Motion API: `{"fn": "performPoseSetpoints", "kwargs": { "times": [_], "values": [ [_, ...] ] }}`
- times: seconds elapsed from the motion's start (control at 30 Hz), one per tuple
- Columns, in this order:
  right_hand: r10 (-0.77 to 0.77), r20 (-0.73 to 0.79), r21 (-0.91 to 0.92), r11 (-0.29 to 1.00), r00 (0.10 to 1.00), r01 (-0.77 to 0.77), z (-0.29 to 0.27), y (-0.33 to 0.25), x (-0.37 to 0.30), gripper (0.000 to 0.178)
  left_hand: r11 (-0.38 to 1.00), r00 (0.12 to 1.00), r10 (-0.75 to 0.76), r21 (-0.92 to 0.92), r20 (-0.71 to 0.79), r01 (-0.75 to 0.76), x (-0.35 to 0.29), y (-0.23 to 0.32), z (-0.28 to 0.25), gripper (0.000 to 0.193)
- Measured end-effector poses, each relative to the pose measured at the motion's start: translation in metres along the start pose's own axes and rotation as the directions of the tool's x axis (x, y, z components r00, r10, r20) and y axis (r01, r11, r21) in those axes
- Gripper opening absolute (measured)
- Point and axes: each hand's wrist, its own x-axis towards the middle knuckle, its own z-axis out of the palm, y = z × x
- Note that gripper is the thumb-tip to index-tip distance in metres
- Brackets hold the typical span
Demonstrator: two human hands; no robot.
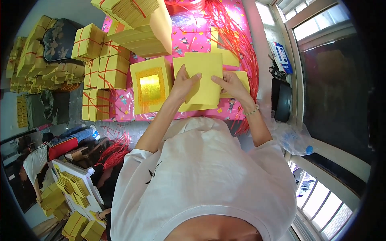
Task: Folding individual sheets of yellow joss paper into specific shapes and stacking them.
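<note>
A: Hands, quick?
B: Left grip (185,83): thumb pressed on the left part of the yellow paper (208,74). Right grip (231,83): thumb on top at its right edge. Forearms angle inward; beaded bracelet (251,110) on the right wrist.
A: So both holding?
B: Yep, both pinching that one paper. It's in front of the chest, above a yellow paper stack (201,107); can't tell if they touch.
A: Surface, room?
B: Counter (124,101) under a pink cartoon-print cover. Gold-square sheet (150,86) just left of the stack, tied bundles (113,71) farther left, red strings (237,36) far right. Window (337,80) on the right; another person (35,165) in white and red, lower left.
A: Labels, writing?
B: Print on a blue-and-white packet (282,57) near the window, too small to log. Next.
</note>
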Motion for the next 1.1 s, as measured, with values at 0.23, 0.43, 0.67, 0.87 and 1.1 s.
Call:
{"fn": "performPoseSetpoints", "kwargs": {
  "times": [0.23,0.43,0.67,0.87,1.1],
  "values": [
    [-0.128,-0.04,0.076,0.989,0.991,0.131,0.006,0.028,0.003,0.028,0.999,0.999,-0.036,0.018,-0.018,0.037,-0.001,-0.002,-0.002,0.04],
    [0.008,0.016,0.004,1.0,1.0,-0.008,0.008,0.034,-0.007,0.026,1.0,0.999,0.0,-0.023,-0.038,-0.001,0.0,-0.006,-0.005,0.039],
    [0.112,-0.016,-0.055,0.992,0.994,-0.113,0.017,0.033,-0.018,0.026,1.0,0.993,0.024,0.016,-0.112,-0.022,-0.003,0.004,-0.001,0.037],
    [0.091,-0.025,0.014,0.996,0.996,-0.091,0.02,0.047,-0.023,0.028,0.998,0.984,0.06,0.011,-0.168,-0.059,-0.006,0.002,-0.001,0.037],
    [0.096,0.107,-0.106,0.991,0.99,-0.085,0.0,0.041,-0.026,0.029,0.995,0.993,0.091,0.046,-0.073,-0.087,-0.013,-0.001,0.001,0.042]
  ]
}}
